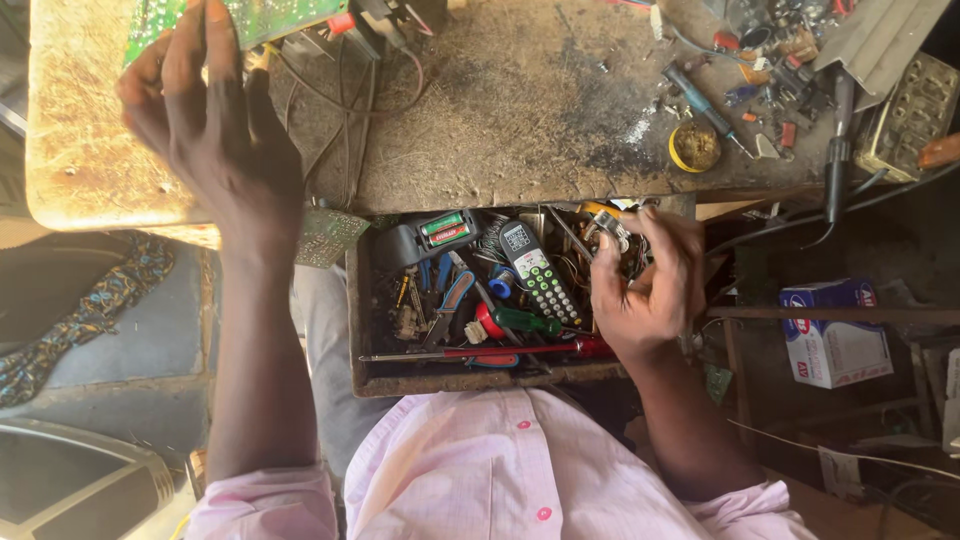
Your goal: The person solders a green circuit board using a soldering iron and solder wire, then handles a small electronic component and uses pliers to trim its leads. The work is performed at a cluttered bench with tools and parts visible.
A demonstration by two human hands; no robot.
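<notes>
Right hand [645, 285] pinches a small metal part [607, 228] over the drawer [480, 380]; left hand [205, 120], spread, rests far off by the circuit board [265, 15]

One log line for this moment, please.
left hand: raised over bench, empty | right hand: gripping small metal part in open drawer

remote control [538, 275] in open drawer [480, 378], drawer under workbench [520, 110]

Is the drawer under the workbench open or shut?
Open. The drawer is pulled out from the workbench, its tools and remote control exposed, right hand reaching in.
</notes>
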